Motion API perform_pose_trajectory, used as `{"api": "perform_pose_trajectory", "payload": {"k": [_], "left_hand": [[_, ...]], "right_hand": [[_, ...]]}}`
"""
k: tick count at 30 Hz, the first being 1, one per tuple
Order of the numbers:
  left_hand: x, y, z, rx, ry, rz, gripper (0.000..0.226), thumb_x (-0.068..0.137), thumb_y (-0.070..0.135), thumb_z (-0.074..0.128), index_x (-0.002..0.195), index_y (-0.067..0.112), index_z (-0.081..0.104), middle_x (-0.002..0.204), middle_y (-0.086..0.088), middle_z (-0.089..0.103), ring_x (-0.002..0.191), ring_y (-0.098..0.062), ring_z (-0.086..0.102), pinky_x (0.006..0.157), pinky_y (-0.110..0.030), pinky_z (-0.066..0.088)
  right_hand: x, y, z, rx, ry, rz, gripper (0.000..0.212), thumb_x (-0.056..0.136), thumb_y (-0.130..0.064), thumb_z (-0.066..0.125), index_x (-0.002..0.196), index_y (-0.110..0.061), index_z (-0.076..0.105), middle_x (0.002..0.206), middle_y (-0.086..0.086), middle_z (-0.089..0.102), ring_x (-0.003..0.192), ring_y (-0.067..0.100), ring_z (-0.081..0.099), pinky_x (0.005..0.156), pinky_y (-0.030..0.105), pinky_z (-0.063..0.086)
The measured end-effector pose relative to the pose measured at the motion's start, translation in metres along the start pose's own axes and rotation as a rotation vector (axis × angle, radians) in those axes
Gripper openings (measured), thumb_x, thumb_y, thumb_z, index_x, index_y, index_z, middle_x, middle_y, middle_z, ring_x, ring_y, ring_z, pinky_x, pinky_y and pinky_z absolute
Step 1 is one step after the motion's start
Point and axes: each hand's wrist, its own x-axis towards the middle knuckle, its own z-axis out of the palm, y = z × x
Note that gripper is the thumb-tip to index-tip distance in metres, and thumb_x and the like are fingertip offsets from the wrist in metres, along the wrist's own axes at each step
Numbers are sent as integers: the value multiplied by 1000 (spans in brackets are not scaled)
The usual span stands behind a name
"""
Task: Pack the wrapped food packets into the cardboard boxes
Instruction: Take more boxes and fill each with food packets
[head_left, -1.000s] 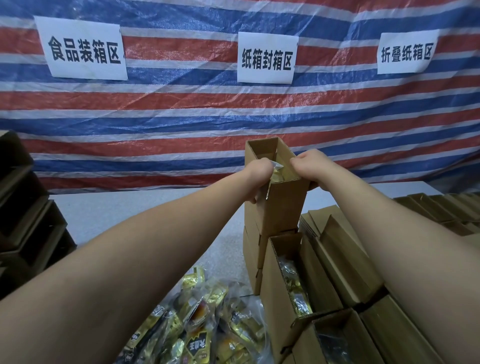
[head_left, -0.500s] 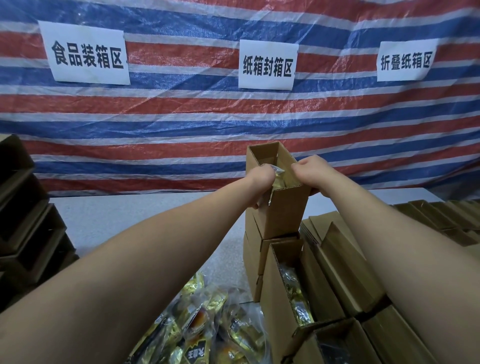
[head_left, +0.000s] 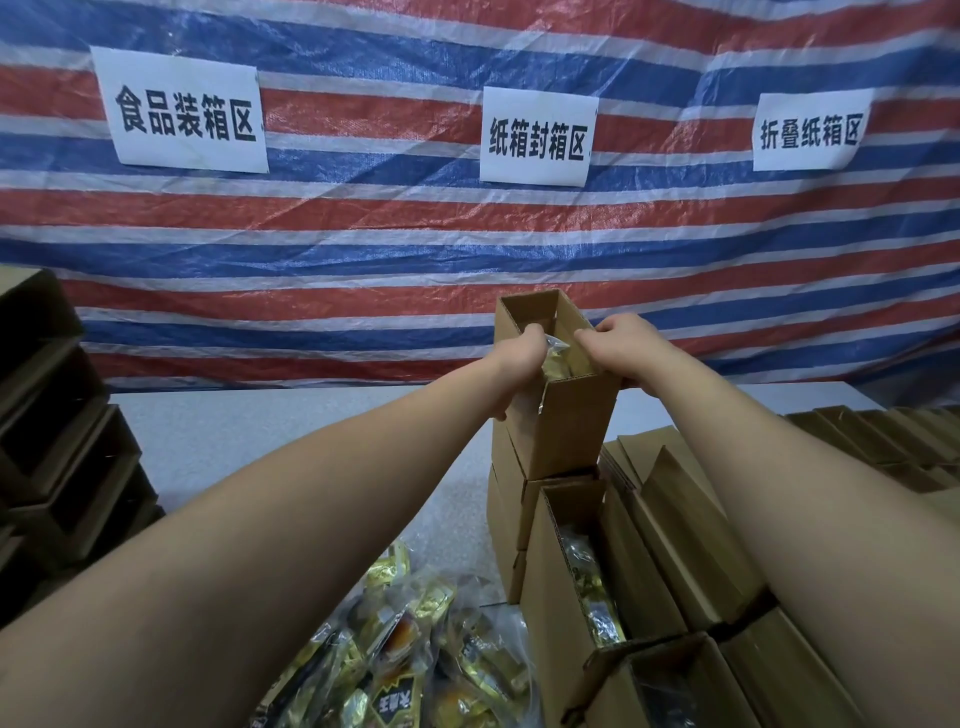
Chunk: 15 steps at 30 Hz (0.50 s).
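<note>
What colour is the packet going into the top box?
Gold foil with a clear plastic edge, on the packet in the top box; head view.

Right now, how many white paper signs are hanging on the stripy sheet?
3: the left sign, the middle sign above the hands, and the right sign. None looks hidden.

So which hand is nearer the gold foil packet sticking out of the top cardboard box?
Left. The left hand pinches the gold foil packet at the box's left side; the right hand holds the top cardboard box rim just right of it.
</note>
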Motion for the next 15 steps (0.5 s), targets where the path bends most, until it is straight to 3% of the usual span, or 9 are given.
{"api": "perform_pose_trajectory", "payload": {"k": [8, 11, 13, 14, 15], "left_hand": [[-27, 5, -25, 13, 17, 54, 69, 103, 58, 19, 158, 17, 17, 162, -15, 24, 146, -41, 26, 114, -61, 25], [-43, 2, -43, 30, 28, 124, 68, 103, 60, 16, 155, 17, 25, 159, -12, 32, 135, -32, 45, 111, -51, 33], [-60, 0, -56, 47, 78, 178, 60, 106, 51, 17, 151, 15, 32, 153, -13, 40, 101, -20, 60, 97, -38, 41], [-68, -2, -62, 70, 105, 195, 58, 107, 49, 17, 151, 14, 33, 152, -14, 40, 100, -20, 60, 95, -37, 41], [-77, -5, -69, 98, 130, 201, 59, 107, 49, 17, 151, 13, 32, 154, -15, 38, 114, -25, 58, 98, -39, 40]], "right_hand": [[-12, -11, -16, -82, 45, 13, 33, 100, -38, 53, 110, -7, 59, 104, 14, 65, 92, 28, 65, 82, 42, 60], [-25, -25, -24, -192, 141, -69, 31, 99, -39, 54, 112, -11, 58, 99, 6, 61, 84, 21, 60, 64, 30, 51], [-38, -39, -24, -199, 200, -153, 22, 98, -35, 54, 95, -13, 59, 87, 3, 61, 74, 17, 58, 56, 28, 45], [-45, -48, -22, -188, 211, -187, 18, 97, -32, 54, 90, -17, 59, 85, 4, 62, 73, 18, 59, 57, 30, 48], [-54, -58, -19, -176, 211, -211, 15, 97, -31, 54, 88, -19, 58, 84, 4, 63, 73, 20, 60, 58, 32, 51]]}}
